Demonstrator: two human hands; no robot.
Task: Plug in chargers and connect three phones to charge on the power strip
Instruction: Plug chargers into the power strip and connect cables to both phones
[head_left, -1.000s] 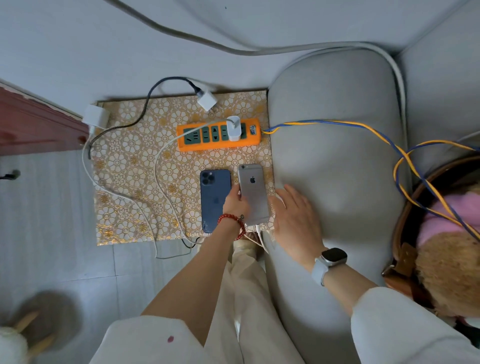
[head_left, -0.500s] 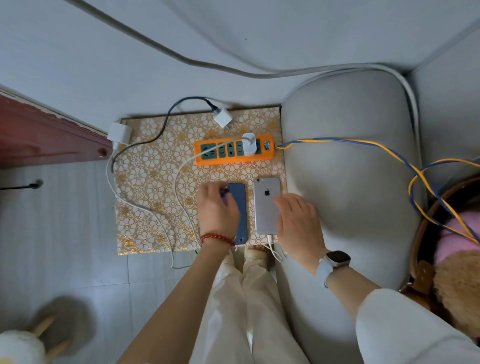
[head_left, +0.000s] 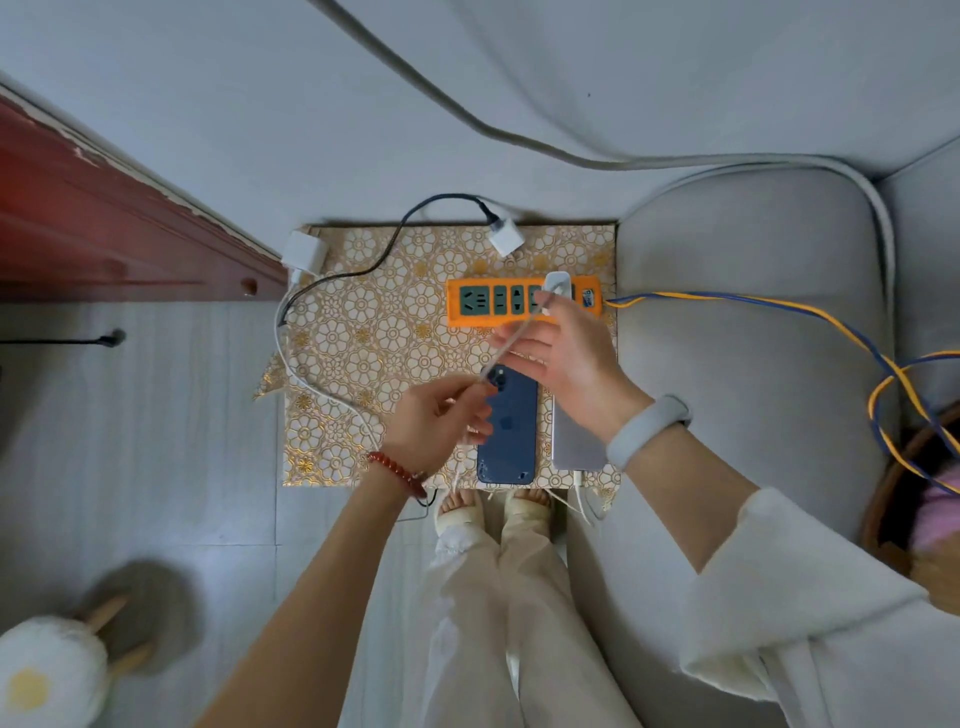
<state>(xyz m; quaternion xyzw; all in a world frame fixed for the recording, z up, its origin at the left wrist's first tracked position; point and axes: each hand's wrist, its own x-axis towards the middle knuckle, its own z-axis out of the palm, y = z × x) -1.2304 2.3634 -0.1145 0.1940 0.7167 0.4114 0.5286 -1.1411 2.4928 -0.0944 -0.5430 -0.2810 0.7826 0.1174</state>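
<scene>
An orange power strip (head_left: 485, 306) lies at the back of a gold floral mat (head_left: 363, 338), with one white charger (head_left: 558, 283) plugged in near its right end. That charger's white cable (head_left: 511, 343) stretches taut down-left. My left hand (head_left: 436, 421) pinches its lower part, and my right hand (head_left: 566, 364) holds it closer to the strip. A blue phone (head_left: 511, 436) lies face down below my hands. Beside it a silver phone (head_left: 574, 449) is half hidden by my right wrist, with a cable in its bottom end.
Two loose white chargers lie on the mat: one (head_left: 506, 239) with a black cable at the back, one (head_left: 304, 254) at the left corner. A grey sofa arm (head_left: 753, 364) borders the right, crossed by a blue-yellow cord (head_left: 753, 301). Red wooden furniture (head_left: 104, 234) stands on the left.
My left hand left the blue phone and took hold of the white cable. My right hand rose from the silver phone toward the strip and onto the same cable.
</scene>
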